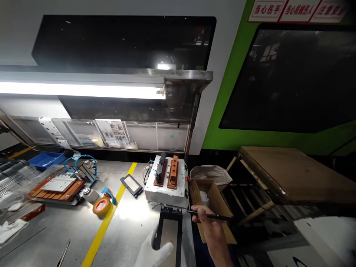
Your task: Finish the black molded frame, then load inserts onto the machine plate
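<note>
My left hand (152, 249), in a white glove, grips a rectangular black-framed panel (170, 230) with a grey middle, its thumb across the panel's face. My bare right hand (211, 230) pinches a slim dark pointed tool (221, 216); its tip points left, close to the panel's upper right corner. Whether it touches the panel I cannot tell. Just beyond the panel stands a white fixture block (164, 193) with two orange-brown holders on top, a black part (160, 170) seated on the left one. A second black-framed panel (131, 185) lies flat left of the block.
An open cardboard box (197, 187) stands right of the bench edge. Yellow tape marks (103, 226) the steel bench. Left lie a tape roll (101, 206), tweezers (63, 253), an orange fixture (55, 191) and a blue tray (47, 160). A lamp (83, 90) hangs above.
</note>
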Demonstrator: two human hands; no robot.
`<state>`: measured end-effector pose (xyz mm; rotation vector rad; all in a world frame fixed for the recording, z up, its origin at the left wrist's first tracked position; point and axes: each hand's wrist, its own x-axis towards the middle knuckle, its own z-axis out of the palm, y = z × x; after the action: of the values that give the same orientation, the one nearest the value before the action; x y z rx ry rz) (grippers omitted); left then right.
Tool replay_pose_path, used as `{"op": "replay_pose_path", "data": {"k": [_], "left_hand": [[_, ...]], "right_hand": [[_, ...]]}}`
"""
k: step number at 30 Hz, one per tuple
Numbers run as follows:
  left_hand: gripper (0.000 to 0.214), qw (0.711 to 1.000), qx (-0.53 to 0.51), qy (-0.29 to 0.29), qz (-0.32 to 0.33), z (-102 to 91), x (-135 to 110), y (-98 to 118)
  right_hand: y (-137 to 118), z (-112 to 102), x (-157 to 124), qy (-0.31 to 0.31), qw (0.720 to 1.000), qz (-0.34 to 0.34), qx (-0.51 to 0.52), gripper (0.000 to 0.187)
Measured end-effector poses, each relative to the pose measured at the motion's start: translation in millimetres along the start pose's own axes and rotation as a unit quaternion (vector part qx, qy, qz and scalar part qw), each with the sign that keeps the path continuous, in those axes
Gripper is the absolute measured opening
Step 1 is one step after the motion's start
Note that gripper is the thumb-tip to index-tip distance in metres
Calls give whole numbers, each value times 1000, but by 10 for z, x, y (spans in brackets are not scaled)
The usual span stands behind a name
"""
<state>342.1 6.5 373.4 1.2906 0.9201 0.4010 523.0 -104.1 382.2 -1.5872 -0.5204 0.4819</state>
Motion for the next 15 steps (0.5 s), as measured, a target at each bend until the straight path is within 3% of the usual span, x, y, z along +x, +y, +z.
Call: {"op": "replay_pose_path", "data": {"k": [4,9,15], "left_hand": [[49,1000,-16,-7,25,15,-83,118],[41,998,-23,-30,51,-2,-165,114],[33,998,-10,-41,50,-55,-249,78]], "right_hand": [[-56,95,108,-23,999,-4,-41,43],[-38,164,112,-58,996,-7,-74,40],[-28,114,67,3,997,3,-83,41]]}}
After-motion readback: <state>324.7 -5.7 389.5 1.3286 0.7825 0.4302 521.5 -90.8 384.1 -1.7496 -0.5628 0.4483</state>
